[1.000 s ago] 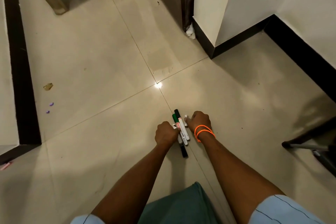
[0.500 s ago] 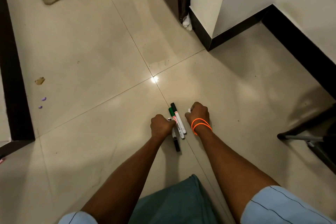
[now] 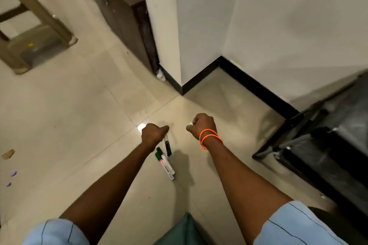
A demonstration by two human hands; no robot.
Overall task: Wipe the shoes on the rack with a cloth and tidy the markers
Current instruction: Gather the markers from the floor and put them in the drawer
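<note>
So, head view: left hand (image 3: 154, 135) has its fingers wrapped round a black marker (image 3: 167, 146), right hand (image 3: 202, 125) is fisted on something small and white. Two green-capped markers (image 3: 166, 164) lie on the floor (image 3: 79, 125) just below.

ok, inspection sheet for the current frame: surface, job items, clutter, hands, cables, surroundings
Surface: glossy beige tiled floor, with a light glare spot beside the left hand.
Job's things: black marker held in the left hand; two green-capped markers lying together on the floor below it; no cloth or shoes seen.
Clutter: brown scrap and purple bits at the left edge; white wad at the door frame's foot.
Hands: left hand grips the black marker; right hand curled round a small white object, identity unclear.
Cables: nothing seen.
Surroundings: plastic stool far left, dark rack at right, white wall with black skirting.
</note>
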